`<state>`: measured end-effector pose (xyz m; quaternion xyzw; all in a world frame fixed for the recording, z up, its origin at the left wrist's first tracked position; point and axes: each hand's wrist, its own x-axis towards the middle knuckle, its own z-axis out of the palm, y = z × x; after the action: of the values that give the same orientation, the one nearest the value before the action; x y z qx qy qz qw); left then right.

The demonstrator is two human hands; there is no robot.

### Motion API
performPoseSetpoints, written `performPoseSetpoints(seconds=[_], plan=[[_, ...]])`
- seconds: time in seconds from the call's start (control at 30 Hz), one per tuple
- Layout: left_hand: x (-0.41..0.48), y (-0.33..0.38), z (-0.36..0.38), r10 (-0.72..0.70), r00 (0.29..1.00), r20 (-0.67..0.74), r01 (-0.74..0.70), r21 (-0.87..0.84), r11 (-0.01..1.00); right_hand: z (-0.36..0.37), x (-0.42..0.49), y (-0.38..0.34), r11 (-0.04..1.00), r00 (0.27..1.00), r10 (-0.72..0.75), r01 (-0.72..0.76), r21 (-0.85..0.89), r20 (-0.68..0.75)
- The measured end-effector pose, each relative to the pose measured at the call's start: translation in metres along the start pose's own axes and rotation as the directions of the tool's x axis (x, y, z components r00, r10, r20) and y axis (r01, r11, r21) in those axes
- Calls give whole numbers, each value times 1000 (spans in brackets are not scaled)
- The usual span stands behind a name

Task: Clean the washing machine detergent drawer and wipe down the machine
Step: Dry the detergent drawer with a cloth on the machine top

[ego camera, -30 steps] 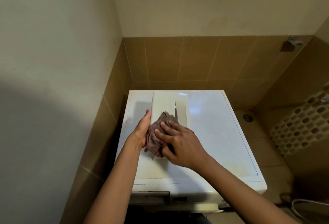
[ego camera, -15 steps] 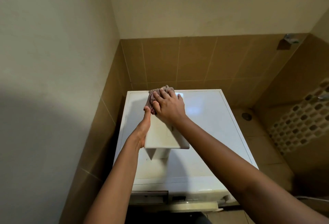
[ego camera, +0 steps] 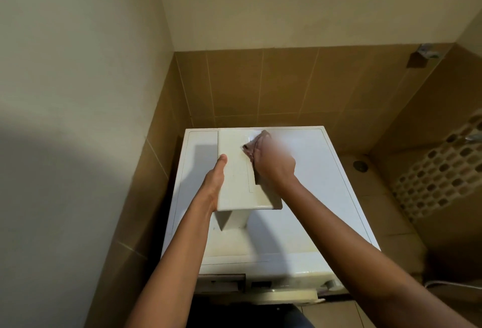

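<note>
White detergent drawer [ego camera: 234, 179], pinched at 1 edge by left hand [ego camera: 214, 187], can tip if right hand [ego camera: 275, 168] clutching cloth [ego camera: 255, 145] overpresses.

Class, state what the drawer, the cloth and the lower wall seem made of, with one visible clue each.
The drawer: probably moulded plastic, smooth off-white, rounded edges. The cloth: soft fabric, creased and limp, matt. The lower wall: likely ceramic tile, brown, with grout lines.
</note>
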<state>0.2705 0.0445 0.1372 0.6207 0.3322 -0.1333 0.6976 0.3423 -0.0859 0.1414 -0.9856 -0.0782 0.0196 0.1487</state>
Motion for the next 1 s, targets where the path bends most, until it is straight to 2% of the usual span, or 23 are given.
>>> performPoseSetpoints(seconds=[0.23, 0.47, 0.57, 0.73, 0.83, 0.93, 1.0], plan=[[3, 3, 18, 35, 998, -47, -36, -24, 999, -6, -61, 21, 996, 996, 84, -84, 2, 25], [2, 3, 29, 53, 996, -72, -58, -75, 995, -11, -101, 28, 993, 992, 117, -118, -27, -37], [-2, 4, 34, 67, 995, -79, -74, -87, 993, -11, -109, 28, 986, 988, 150, -151, -67, -25], [-4, 4, 37, 78, 994, -81, -87, -104, 991, -2, -118, 13, 957, 976, 184, -205, -206, -114], [-7, 6, 37, 74, 994, -82, -83, -123, 989, 4, -122, 7, 956, 982, 114, -150, -251, -152], [-4, 6, 37, 63, 996, -67, -68, -78, 995, 6, -133, -11, 956, 987, -74, 29, -290, -144], [-5, 9, 36, 60, 997, -39, -61, -38, 997, 4, -132, -22, 958, 974, -185, 150, -242, -129]])
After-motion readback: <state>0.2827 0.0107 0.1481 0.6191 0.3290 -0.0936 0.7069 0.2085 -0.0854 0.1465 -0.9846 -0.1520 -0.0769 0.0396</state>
